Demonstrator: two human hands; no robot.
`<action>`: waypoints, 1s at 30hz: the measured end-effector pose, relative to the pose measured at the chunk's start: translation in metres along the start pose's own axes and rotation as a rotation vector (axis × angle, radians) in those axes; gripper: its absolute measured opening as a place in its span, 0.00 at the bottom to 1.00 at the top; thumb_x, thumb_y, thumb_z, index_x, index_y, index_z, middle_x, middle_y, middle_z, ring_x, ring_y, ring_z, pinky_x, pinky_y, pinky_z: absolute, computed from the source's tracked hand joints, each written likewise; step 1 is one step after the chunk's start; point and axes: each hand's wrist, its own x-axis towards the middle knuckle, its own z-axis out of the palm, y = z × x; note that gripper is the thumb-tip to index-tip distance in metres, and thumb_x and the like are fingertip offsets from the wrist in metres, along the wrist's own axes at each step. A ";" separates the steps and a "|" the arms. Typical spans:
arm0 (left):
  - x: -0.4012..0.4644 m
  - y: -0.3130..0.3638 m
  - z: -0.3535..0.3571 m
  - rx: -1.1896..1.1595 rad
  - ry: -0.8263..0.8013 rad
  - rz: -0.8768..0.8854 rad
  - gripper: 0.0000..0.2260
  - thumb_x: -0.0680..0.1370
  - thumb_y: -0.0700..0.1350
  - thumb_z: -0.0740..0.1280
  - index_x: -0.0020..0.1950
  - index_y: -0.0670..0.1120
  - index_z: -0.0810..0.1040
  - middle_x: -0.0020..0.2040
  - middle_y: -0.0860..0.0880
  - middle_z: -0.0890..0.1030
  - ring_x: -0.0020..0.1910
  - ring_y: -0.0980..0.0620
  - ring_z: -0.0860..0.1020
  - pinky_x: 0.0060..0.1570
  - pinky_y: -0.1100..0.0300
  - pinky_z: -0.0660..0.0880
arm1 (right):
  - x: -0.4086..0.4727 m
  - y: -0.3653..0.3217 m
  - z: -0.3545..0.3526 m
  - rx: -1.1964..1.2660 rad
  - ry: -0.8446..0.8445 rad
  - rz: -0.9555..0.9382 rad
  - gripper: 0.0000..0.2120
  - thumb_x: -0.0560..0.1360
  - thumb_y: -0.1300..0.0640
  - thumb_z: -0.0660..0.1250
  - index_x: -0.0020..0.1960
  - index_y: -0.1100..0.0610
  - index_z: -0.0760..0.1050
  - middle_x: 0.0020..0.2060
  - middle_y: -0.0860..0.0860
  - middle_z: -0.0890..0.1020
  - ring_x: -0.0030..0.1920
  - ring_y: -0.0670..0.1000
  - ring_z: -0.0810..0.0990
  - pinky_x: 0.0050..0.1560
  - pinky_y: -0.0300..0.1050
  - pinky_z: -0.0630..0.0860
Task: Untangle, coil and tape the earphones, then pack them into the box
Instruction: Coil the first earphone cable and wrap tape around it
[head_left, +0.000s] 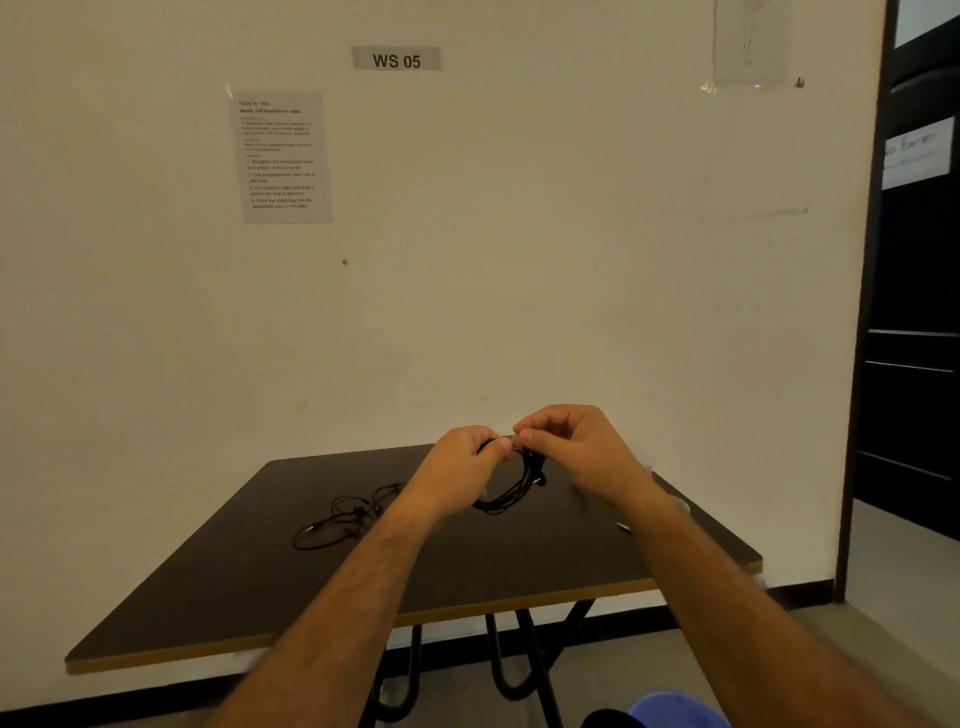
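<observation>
A black coiled earphone cable (511, 491) hangs in the air above the dark table (467, 561). My left hand (460, 462) grips the top of the coil with curled fingers. My right hand (566, 441) pinches the same spot from the right, fingertips meeting those of the left. Whether tape sits between the fingers is too small to tell. A second pair of black earphones (343, 517) lies loose and tangled on the table to the left of my left forearm. No box is in view.
A small pale object (680, 504) shows at the table's right edge, partly hidden behind my right forearm. The wall stands right behind the table's far edge. A dark doorway (914, 312) opens at the right. A blue stool (675, 709) is below.
</observation>
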 end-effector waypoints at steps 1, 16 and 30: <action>0.001 -0.001 0.001 -0.014 0.007 -0.014 0.12 0.83 0.49 0.60 0.49 0.46 0.81 0.29 0.53 0.72 0.29 0.55 0.72 0.42 0.49 0.78 | 0.000 0.001 0.002 -0.112 0.041 -0.044 0.07 0.76 0.59 0.71 0.54 0.56 0.83 0.46 0.50 0.86 0.47 0.45 0.84 0.53 0.38 0.80; 0.004 -0.012 0.001 0.094 -0.079 0.072 0.10 0.83 0.49 0.60 0.48 0.48 0.79 0.36 0.48 0.75 0.34 0.52 0.73 0.39 0.52 0.72 | 0.004 -0.007 -0.003 -0.416 -0.224 -0.057 0.03 0.76 0.56 0.71 0.46 0.55 0.81 0.39 0.48 0.82 0.40 0.45 0.80 0.43 0.40 0.78; 0.015 -0.040 0.026 0.054 -0.146 0.056 0.08 0.83 0.49 0.60 0.50 0.50 0.78 0.38 0.54 0.76 0.37 0.57 0.75 0.46 0.57 0.77 | 0.010 0.038 -0.011 -0.140 -0.300 0.172 0.05 0.74 0.58 0.73 0.48 0.57 0.84 0.43 0.52 0.86 0.45 0.50 0.83 0.53 0.49 0.80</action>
